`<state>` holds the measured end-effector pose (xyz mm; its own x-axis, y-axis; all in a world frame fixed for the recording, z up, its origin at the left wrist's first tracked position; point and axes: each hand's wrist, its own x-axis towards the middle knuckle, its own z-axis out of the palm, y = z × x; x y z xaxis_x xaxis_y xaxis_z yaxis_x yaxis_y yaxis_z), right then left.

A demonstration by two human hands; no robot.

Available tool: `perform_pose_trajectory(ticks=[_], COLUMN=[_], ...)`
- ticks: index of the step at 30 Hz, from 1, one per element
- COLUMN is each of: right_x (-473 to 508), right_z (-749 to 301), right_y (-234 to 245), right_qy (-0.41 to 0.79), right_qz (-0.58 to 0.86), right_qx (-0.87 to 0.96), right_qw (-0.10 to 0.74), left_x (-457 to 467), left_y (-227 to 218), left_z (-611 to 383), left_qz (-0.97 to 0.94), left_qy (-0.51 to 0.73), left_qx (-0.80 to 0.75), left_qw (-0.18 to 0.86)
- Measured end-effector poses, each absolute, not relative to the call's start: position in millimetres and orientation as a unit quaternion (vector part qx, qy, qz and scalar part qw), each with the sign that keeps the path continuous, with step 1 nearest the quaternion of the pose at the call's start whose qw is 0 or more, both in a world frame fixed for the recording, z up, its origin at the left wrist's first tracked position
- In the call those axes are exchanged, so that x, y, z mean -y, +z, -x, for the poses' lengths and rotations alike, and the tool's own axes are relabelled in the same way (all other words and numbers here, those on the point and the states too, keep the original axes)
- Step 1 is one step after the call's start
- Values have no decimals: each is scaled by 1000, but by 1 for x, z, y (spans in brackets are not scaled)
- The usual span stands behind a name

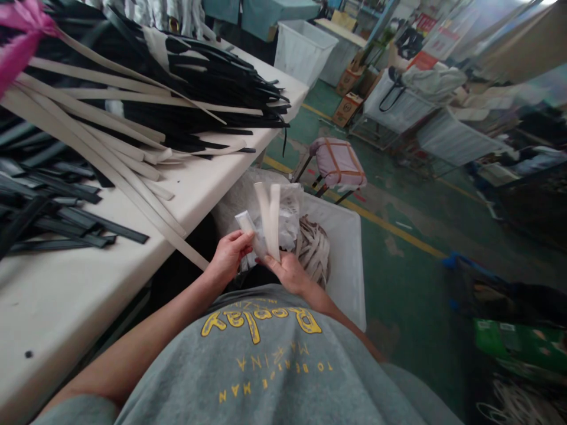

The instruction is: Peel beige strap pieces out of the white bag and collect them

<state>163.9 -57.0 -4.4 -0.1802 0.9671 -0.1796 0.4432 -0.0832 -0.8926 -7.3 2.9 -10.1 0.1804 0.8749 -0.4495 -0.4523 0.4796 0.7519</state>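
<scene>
My left hand [229, 255] and my right hand [289, 270] are close together in front of my grey shirt, over a white bin [345, 260]. Both are closed on a cream strap [269, 217] that is folded so two ends stick upward. The left fingers pinch the strap's short end at its lower left, and the right hand grips its base. Below the hands, the bin holds a heap of cream straps [313, 248] and a crumpled clear plastic bag [290, 221].
A white table [57, 295] on my left carries piles of black straps [212, 82] and long cream straps [110, 153], some overhanging its edge. A padded stool [337, 162], white carts [305, 50] and cardboard boxes stand on the green floor beyond.
</scene>
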Motion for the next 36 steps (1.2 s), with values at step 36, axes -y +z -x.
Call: perform_pose_trajectory(ticks=[36], right_x=[62], right_z=[-129], right_y=[0], right_qy=[462], right_qz=[588], right_qx=[617], right_qw=[245], left_x=[38], left_y=[-17], left_z=[25], left_qz=[-194], left_qy=[518], left_qx=[-452], left_qw=[699])
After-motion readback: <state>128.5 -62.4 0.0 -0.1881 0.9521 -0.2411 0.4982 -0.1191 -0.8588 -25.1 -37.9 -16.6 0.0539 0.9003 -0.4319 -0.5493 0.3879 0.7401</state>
